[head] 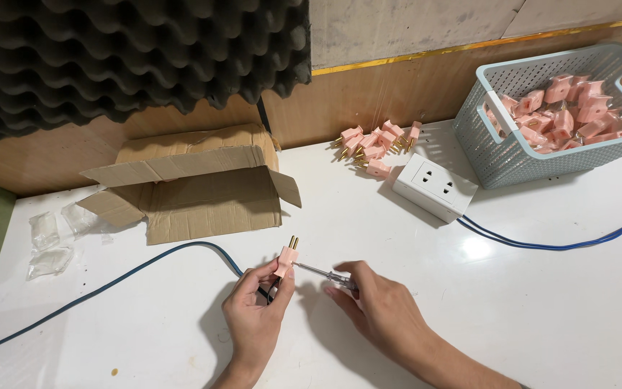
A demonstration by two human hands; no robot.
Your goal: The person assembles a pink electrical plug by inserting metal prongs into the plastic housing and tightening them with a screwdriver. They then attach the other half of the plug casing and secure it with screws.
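Your left hand (pixel 255 311) was closed around a pink plug (pixel 286 258), pinching its body between thumb and fingers with the two brass pins pointing up and away from you. Your right hand (pixel 377 304) gripped a small screwdriver (pixel 323 273), its clear handle in your fingers and its thin metal tip laid against the side of the plug. Both hands hovered just above the white table (pixel 512 310), near its front edge.

A blue cable (pixel 138 269) ran from under your left hand off to the left across the table. Beyond it sat an open cardboard box (pixel 196 189), flaps spread, with a few clear plastic bags (pixel 46 241) lying to its left.

Farther back and to the right, a white socket block (pixel 435 186) rested on the table, a second blue cable (pixel 552 245) trailing away from it. Just behind the block lay a loose heap of pink plugs (pixel 376 142). At the far right stood a pale blue basket (pixel 512 155) holding more of them.
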